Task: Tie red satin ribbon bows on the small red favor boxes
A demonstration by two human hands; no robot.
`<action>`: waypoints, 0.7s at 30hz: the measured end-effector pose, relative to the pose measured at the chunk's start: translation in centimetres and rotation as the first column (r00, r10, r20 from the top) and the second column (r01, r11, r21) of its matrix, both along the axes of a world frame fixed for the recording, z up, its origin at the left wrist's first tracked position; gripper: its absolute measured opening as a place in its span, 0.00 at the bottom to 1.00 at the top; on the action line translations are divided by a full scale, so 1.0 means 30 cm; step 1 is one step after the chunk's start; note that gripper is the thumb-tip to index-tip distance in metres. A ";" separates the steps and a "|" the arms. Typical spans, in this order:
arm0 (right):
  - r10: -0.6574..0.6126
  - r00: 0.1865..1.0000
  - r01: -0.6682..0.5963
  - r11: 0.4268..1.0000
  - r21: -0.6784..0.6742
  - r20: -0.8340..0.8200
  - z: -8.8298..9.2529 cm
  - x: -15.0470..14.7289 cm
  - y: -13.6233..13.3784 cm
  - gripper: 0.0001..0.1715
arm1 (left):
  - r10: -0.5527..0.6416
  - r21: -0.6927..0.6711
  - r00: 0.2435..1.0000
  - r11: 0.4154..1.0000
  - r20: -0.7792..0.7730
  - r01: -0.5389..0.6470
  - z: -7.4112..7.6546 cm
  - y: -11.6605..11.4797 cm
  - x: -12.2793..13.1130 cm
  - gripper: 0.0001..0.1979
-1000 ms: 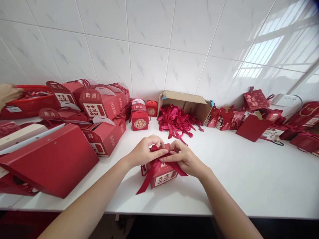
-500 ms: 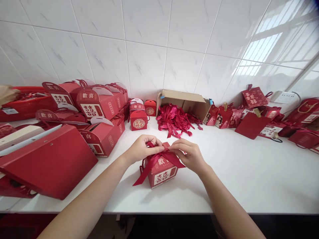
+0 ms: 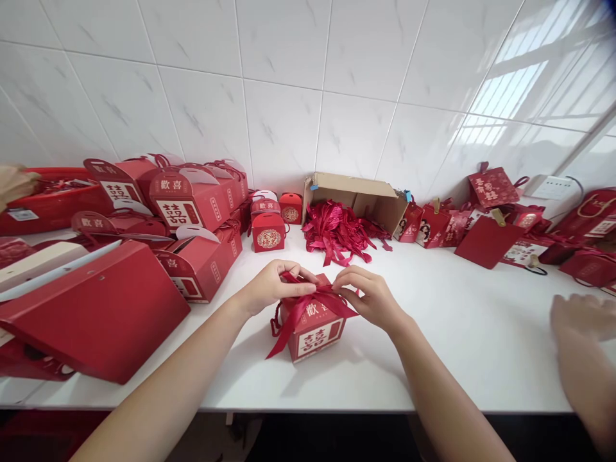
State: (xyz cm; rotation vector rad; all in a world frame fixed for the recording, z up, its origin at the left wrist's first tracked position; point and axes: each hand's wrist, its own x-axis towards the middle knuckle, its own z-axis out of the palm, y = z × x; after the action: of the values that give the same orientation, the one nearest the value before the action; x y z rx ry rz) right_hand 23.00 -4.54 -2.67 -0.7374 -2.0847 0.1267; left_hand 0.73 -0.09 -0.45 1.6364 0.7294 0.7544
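Note:
A small red gift box (image 3: pixel 315 333) with a white label and large characters stands upright on the table in front of me. Across its top lies a red satin ribbon (image 3: pixel 293 321), looped and knotted, with one tail hanging over the left front. My left hand (image 3: pixel 279 285) pinches a ribbon loop between thumb and fingers at the left of the knot. On the other side, my right hand (image 3: pixel 368 295) pinches the ribbon close to the knot. The fingers partly cover the box's top. A twisted red cord handle (image 3: pixel 275 324) shows on the box's left side.
Several red boxes (image 3: pixel 192 199) are stacked at the left, behind a large red bag (image 3: pixel 96 308). A cardboard box (image 3: pixel 356 183) spills red ribbons (image 3: pixel 337 228) by the wall. More bags (image 3: pixel 488 242) stand at right. Another person's hand (image 3: pixel 584 327) is over the table's right side.
My right hand has shifted slightly right with the ribbon, and the hanging tail has drawn up a little. Another person's blurred arm has come in at the right.

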 end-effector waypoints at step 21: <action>-0.107 0.994 0.111 0.972 0.205 -0.032 -0.012 -0.020 0.001 0.11 | -0.036 0.076 0.999 0.996 -0.027 0.038 0.000 -0.014 0.005 0.28</action>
State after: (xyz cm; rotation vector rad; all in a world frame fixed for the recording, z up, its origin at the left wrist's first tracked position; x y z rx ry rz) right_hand 22.41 -4.51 -3.03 -0.7177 -1.9958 -0.1417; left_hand 0.87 -0.52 -0.45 1.7266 0.6933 0.7437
